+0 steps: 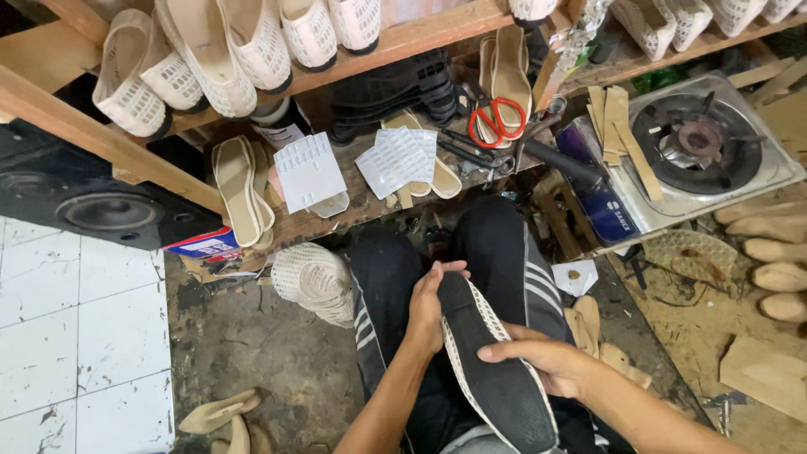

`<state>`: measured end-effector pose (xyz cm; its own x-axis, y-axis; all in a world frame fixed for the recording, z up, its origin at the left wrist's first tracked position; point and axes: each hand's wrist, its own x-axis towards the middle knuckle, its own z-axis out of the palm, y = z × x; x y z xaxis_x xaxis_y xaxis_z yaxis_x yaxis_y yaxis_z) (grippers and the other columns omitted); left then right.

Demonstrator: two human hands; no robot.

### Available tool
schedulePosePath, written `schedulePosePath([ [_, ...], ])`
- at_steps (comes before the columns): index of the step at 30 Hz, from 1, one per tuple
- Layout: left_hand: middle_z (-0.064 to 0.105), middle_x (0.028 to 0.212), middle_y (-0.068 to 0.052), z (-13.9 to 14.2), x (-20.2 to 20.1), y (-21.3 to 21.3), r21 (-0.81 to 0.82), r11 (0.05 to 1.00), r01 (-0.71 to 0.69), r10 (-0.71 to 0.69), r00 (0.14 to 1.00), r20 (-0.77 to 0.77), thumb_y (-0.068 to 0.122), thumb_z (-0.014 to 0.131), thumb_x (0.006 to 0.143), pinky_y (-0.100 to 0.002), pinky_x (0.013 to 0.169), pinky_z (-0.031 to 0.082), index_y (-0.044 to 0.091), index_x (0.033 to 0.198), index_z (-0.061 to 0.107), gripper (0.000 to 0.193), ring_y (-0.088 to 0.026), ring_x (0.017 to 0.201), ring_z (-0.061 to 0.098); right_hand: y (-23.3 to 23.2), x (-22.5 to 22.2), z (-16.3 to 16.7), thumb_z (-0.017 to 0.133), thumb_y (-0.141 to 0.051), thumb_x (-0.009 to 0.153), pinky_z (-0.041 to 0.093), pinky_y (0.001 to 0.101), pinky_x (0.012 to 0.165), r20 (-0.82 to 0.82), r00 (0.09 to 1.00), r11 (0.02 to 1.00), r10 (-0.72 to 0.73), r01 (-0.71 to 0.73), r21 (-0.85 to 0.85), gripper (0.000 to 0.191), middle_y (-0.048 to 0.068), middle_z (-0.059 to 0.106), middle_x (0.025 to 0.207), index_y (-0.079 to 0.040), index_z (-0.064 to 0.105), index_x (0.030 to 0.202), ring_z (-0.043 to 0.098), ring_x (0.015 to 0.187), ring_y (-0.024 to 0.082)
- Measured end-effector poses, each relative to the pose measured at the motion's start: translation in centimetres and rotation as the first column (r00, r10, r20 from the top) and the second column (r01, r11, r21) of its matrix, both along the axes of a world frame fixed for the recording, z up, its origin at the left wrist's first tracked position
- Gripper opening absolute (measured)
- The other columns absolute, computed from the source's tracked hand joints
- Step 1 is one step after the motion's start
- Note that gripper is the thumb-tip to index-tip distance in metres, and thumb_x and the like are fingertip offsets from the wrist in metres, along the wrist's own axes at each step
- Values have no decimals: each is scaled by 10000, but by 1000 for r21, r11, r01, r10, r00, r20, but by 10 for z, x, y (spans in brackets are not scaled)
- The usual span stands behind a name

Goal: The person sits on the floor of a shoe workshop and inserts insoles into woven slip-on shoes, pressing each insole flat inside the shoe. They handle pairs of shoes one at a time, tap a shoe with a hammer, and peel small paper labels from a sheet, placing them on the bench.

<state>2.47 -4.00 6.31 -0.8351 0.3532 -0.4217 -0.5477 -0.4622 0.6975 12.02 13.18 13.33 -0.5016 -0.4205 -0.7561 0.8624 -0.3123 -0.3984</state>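
A slip-on shoe with a white mesh upper lies sole-up across my lap, its black sole facing me. My left hand grips its left side near the toe, thumb over the tip. From the right, my right hand clasps it with the fingers pressed on the sole's middle. My legs in black trousers with white stripes are beneath it.
A stack of white mesh uppers lies left of my knee. Red-handled scissors, beige insoles and white sheets sit on the low wooden bench. Finished mesh shoes line the shelf above. A gas burner and wooden lasts are at right.
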Motion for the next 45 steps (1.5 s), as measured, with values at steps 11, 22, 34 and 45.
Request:
schedulePosePath([
  [11, 575, 1438, -179, 112, 82, -48, 661, 748, 63, -300, 920, 252, 576, 366, 1013, -439, 1071, 506, 34, 1523, 408, 745, -307, 1258, 619, 20, -49, 141, 740, -417, 856, 263, 463, 1298, -867, -301, 916, 398, 71, 396, 774, 158, 612, 1438, -66, 476, 1493, 531, 1420, 301],
  [22, 612, 1398, -186, 29, 87, -96, 274, 954, -126, 102, 990, 100, 650, 331, 967, -481, 855, 593, 54, 1497, 435, 804, -342, 1078, 681, -60, 18, 4, 805, -226, 686, 135, 568, 1230, -42, 147, 68, 988, -175, 982, 694, 230, 91, 1673, -135, 624, 1350, 71, 1534, 479],
  [34, 686, 1248, -180, -117, 59, -39, 626, 675, -391, -8, 844, 536, 538, 476, 1008, -465, 985, 531, 92, 1378, 596, 591, -344, 1121, 666, -40, 32, -41, 873, -152, 596, 490, 503, 938, -405, 644, 307, 649, 265, 914, 1147, 311, 171, 1634, -136, 269, 1571, 581, 1092, 452],
  [45, 612, 1348, -242, -41, 85, -53, 533, 841, -97, -8, 981, 191, 552, 399, 1063, -498, 1000, 498, 22, 1506, 446, 693, -389, 1183, 614, 35, 61, -20, 747, -28, 668, 486, 415, 1018, -698, 714, 588, -52, 587, 557, 1039, 167, 503, 1501, -173, 285, 1588, 585, 1212, 310],
])
